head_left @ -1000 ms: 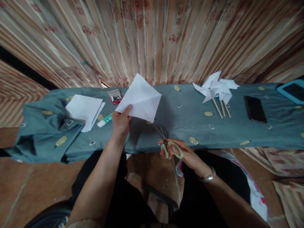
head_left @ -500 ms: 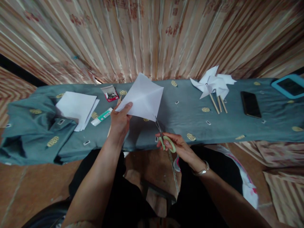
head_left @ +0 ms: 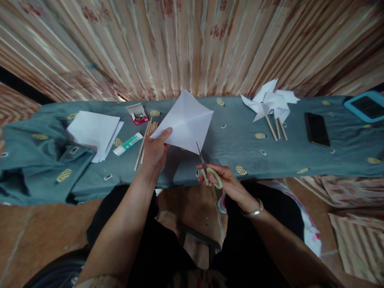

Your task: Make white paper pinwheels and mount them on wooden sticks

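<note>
We have a square sheet of creased white paper (head_left: 187, 116) raised over the cloth-covered desk (head_left: 237, 148), its left corner pinched in our left hand (head_left: 157, 150), thumb on top and fingers tucked beneath. Our right hand (head_left: 220, 176) is clamped on the pale green handles of the scissors (head_left: 204, 165), whose slim blades stand a little apart at the sheet's near corner. The picture is too soft there for us to tell how far they have bitten in.

We judge the sheet to be almost weightless and floppy, stiffened slightly by its diagonal folds; it should tear or crumple easily, and its smooth face could slip under a dry thumb. A flat pinch on a corner away from the blades, as the left hand has it, suits it best. The scissors should feel light but rigid, and the finger loops are the place to hold them.

Just beside the left hand lie several wooden sticks (head_left: 139, 154) and a green-and-white glue stick (head_left: 129, 143); beyond them sits a small red box (head_left: 140, 116). Well to our right, white paper pinwheels (head_left: 268, 102) lie near a black phone (head_left: 317, 129).
</note>
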A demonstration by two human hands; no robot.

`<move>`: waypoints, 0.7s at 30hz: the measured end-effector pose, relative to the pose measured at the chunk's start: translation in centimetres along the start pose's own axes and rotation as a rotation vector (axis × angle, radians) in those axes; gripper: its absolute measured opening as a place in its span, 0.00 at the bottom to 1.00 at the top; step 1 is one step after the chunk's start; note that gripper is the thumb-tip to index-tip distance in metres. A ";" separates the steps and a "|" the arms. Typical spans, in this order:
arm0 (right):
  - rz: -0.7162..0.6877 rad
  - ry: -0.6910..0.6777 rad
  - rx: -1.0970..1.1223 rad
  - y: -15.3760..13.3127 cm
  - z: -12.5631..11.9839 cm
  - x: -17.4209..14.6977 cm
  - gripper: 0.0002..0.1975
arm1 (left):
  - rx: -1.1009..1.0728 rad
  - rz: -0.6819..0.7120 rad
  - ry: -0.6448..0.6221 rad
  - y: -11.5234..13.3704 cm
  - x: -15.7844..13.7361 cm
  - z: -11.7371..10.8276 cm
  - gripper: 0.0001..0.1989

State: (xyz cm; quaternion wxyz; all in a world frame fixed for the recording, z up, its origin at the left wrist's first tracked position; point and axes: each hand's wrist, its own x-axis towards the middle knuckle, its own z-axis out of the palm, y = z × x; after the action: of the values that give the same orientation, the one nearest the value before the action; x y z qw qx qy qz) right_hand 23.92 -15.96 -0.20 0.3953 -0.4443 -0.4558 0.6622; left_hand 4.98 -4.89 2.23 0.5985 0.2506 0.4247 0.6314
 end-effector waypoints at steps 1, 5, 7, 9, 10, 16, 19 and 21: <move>0.001 0.000 0.003 0.0 0.0 0.0 0.23 | 0.000 0.004 -0.014 0.0 0.0 0.0 0.09; 0.017 0.004 -0.003 -0.1 0.0 -0.1 0.24 | 0.004 0.002 -0.037 0.0 -0.1 -0.1 0.09; 0.014 0.007 -0.007 -0.2 0.0 -0.1 0.25 | 0.013 -0.005 -0.023 0.1 -0.1 0.0 0.09; 0.006 0.010 -0.004 -0.3 0.0 -0.2 0.25 | 0.032 -0.013 0.003 0.1 -0.1 0.1 0.10; 0.003 0.011 -0.003 -0.4 0.1 -0.2 0.25 | 0.041 -0.015 0.019 0.1 -0.2 0.2 0.10; -0.003 0.001 -0.011 -0.3 -0.1 -0.1 0.24 | 0.044 -0.017 0.008 0.0 -0.3 0.3 0.07; 0.000 0.005 -0.013 -0.3 -0.1 -0.1 0.23 | 0.015 -0.006 0.000 -0.1 -0.2 0.2 0.08; -0.001 0.010 -0.020 -0.2 -0.1 -0.1 0.22 | 0.012 -0.011 0.004 -0.2 -0.2 0.2 0.09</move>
State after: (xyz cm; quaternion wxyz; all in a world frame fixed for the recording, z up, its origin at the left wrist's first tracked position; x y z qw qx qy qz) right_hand 24.07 -15.98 0.02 0.3936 -0.4514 -0.4608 0.6550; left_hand 5.24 -5.01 2.22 0.5997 0.2506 0.4308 0.6260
